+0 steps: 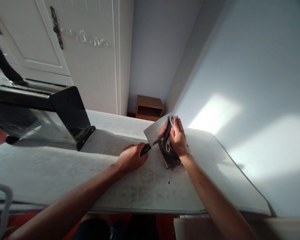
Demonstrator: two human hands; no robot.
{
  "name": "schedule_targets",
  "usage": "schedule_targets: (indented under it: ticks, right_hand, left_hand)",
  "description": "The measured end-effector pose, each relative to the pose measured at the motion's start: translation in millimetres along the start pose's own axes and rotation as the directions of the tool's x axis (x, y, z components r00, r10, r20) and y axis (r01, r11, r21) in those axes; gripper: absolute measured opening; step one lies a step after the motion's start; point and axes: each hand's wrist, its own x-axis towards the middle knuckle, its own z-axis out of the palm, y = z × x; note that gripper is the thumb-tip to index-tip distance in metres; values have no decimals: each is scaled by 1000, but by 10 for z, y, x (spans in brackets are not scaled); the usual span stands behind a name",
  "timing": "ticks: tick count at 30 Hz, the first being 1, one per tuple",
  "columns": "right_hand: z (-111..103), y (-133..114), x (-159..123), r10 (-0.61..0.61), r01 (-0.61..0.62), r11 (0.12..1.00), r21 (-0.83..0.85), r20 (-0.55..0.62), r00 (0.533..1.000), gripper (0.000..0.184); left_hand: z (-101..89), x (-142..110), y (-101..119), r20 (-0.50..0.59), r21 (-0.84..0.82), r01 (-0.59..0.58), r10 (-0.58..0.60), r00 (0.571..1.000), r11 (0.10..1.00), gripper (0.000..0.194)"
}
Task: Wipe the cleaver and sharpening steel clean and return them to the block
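While cleaver outside, handle in rack.

glaring sun patches hit the wall past the right edge of the table; shadow bands its far edge.

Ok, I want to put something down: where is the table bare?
The table is bare right of the right hand, toward the wall, and between the stand and left hand. Between the cloth and near edge, there are smudges and a reddish spot. It's crowded where cleaver meets cloth.
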Motion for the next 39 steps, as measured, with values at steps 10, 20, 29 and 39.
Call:
schedule_targets:
  ticks: [10,20,29,39]
  right_hand:
    - [-58,110,94,420,-359,745,562,24,907,49]
    - [-396,54,123,514,-560,334,758,351,782,34]
    - [-414,76,155,555,-567,251,784,363,749,31]
    - [-439,285,178,579,-452,179,874,278,767,43]
  left_hand:
    - [-37,53,-71,32,-193,50,-45,998,980,16]
    - [-188,155,-236,39,-211,56,-49,998,976,22]
    - [-302,172,-239,88,15,279,-279,956,960,29]
    - [-321,215,-323,178,-54,191,-179,968,980,28]
